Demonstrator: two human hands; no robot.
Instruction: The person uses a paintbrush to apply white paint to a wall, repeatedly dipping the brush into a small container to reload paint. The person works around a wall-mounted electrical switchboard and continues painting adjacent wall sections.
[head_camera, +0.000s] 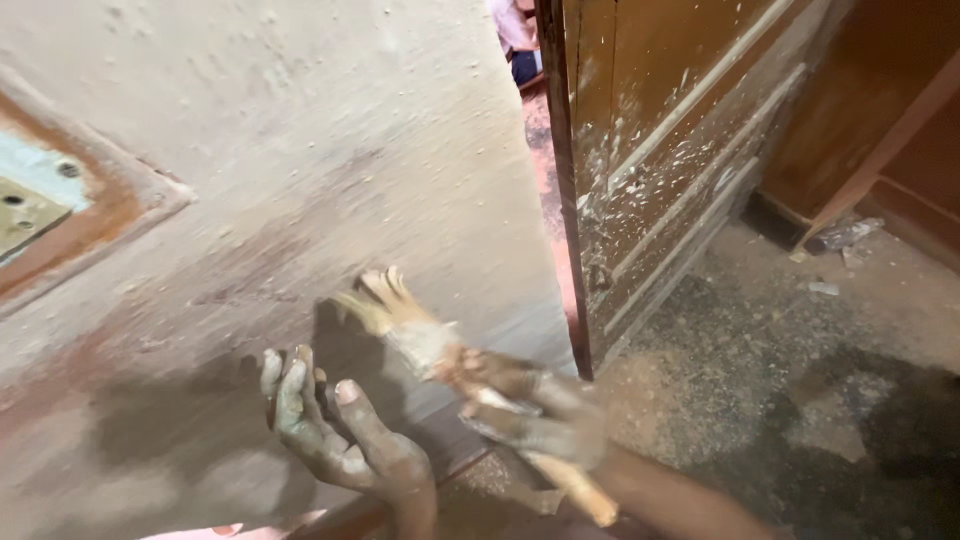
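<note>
Where the plastered wall (300, 170) fills the left and centre of the head view, both of the person's hands work close to its lower part. The right hand (530, 405) is wrapped around the wooden handle of a paintbrush (440, 350); its grip is closed on the handle, with the fingers folded across it. The handle end projects below the hand toward the bottom of the frame. The bristles of the paintbrush point up and to the left and lie against or just off the wall surface; motion blur prevents a firm reading of contact. The bristles and the ferrule are coated with pale paint or plaster.

The left hand (335, 425) is held just left of the paintbrush, near the wall. Its grip is wide: the fingers are spread and slightly curled, the palm faces the wall, and it holds nothing. Grey-green residue covers its fingers and palm. A dark shadow of the hands falls on the wall beside them.

A reddish-brown frame (110, 215) with a pale blue inner patch is set into the wall at the left edge. To the right of the wall stands a brown wooden door (680, 140), spattered with white flecks, its edge near the corner of the wall. Beyond the gap, part of another person (515, 35) is visible at the top. The floor (800, 400) at the right is dusty concrete with dark patches and small debris.
</note>
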